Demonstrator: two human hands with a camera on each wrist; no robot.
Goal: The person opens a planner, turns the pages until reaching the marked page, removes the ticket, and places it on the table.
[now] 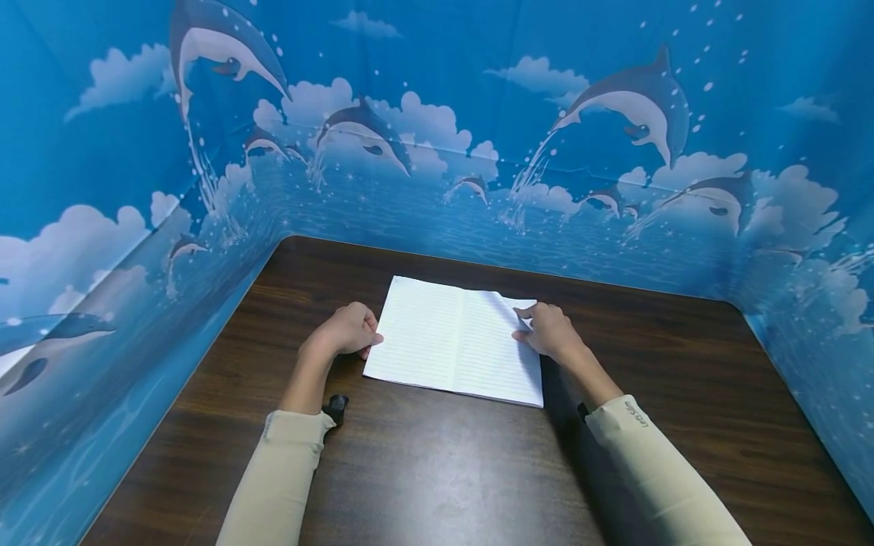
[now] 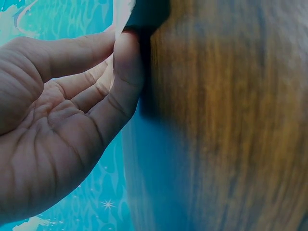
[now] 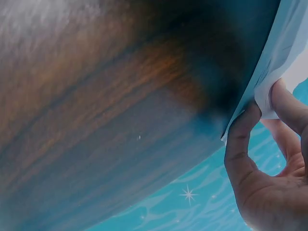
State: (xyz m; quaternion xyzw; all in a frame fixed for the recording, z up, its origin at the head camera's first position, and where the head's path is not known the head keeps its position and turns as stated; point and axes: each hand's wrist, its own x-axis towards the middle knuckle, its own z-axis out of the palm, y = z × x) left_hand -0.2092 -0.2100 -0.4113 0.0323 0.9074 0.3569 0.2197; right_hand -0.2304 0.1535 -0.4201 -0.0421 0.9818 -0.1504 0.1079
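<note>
Pinching the notebook (image 1: 423, 334), left hand (image 1: 344, 331) and right hand (image 1: 551, 331), fingertips (image 1: 378, 338) partly hidden

Head view: one legible marking, the wording "Let's Slim" (image 1: 636, 413), in small dark letters on the pale beige fabric of the person's right sleeve (image 1: 672, 478), just beside the cuff opening. The lettering forms a single line on the upper face of the fabric, near its outer edge, slanting in the frame and running roughly lengthwise with the arm rather than around the cuff. At this size the apostrophe and the word spacing are only faintly resolved.
</note>
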